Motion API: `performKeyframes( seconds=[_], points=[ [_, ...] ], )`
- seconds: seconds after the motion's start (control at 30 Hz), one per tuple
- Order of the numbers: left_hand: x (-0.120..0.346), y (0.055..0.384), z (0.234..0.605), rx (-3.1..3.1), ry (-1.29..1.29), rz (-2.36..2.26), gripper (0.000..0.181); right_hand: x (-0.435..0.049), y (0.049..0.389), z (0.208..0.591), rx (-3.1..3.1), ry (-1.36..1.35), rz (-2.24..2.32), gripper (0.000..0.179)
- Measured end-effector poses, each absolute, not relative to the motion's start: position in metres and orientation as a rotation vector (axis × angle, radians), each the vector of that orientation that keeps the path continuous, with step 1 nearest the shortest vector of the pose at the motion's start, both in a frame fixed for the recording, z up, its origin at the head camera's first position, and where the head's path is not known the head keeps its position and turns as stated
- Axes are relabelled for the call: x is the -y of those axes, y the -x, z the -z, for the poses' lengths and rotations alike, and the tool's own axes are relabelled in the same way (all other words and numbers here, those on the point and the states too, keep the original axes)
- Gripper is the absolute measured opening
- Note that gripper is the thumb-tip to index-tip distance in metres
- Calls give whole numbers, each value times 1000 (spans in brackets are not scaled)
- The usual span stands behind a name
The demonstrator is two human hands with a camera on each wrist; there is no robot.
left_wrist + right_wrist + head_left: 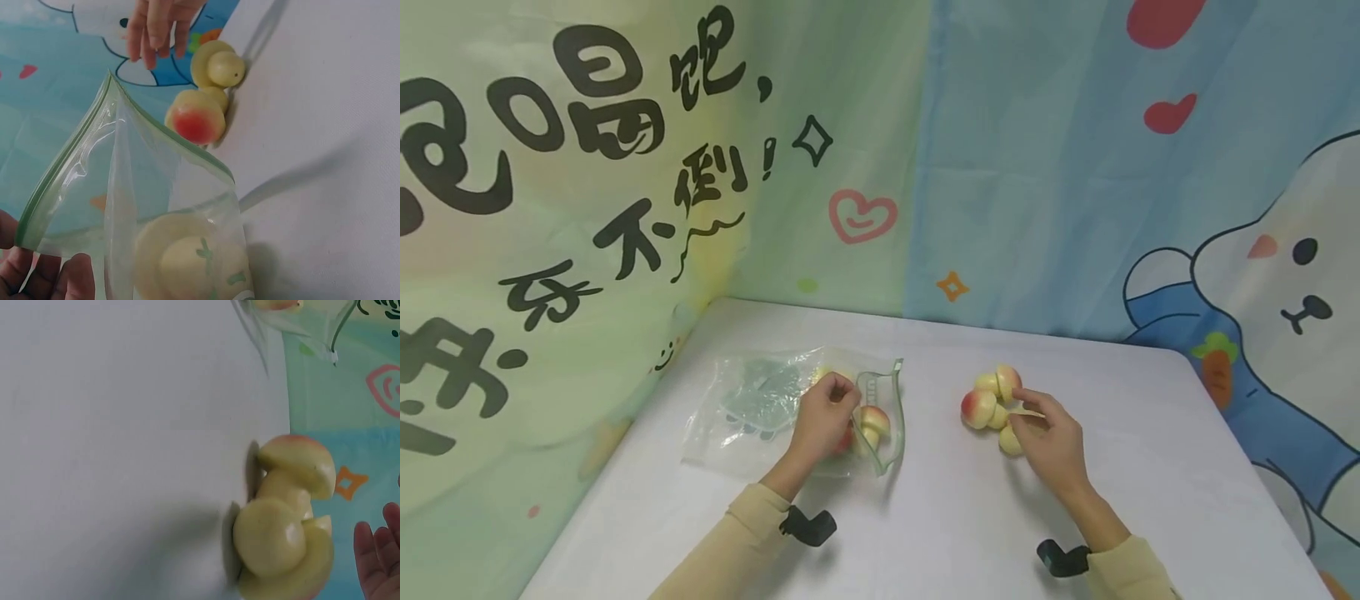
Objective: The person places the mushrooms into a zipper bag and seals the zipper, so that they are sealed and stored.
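My left hand (823,421) pinches the green-edged opening of a clear zip bag (707,442). In the left wrist view its thumb and fingers hold one corner of the green zip strip (187,150), and the mouth gapes wide. Toy mushrooms with yellow stems and reddish caps lie inside, one mushroom (874,421) close to the opening. To the right is a small cluster of similar mushrooms (979,408) on the table. Over its right side my right hand (1054,442) hovers with loosely bent fingers and nothing in its grasp. The right wrist view shows mushrooms (269,537) just beside its fingertips (369,550).
A white-covered table (940,533) carries everything. Behind it hangs a printed cloth backdrop (1022,208) with lettering, hearts and a cartoon bear. A dark wrist camera (808,527) sits by the left sleeve, another camera (1062,558) by the right.
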State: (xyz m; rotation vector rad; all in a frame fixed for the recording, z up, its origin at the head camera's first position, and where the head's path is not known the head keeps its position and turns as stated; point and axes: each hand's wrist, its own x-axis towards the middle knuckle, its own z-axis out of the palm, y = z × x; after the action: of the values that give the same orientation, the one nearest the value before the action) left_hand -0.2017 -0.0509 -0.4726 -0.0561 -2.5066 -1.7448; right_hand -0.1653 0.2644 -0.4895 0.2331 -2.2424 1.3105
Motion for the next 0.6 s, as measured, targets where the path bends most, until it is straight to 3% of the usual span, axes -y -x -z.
performKeyframes(
  seconds=[0.3,0.6],
  points=[
    [50,203,474,2513,82,1735,8,-302,167,507,2422,-149,-1017,36],
    [49,203,471,2555,94,1754,11,-319,167,514,2842,-97,-1059,79]
  ],
)
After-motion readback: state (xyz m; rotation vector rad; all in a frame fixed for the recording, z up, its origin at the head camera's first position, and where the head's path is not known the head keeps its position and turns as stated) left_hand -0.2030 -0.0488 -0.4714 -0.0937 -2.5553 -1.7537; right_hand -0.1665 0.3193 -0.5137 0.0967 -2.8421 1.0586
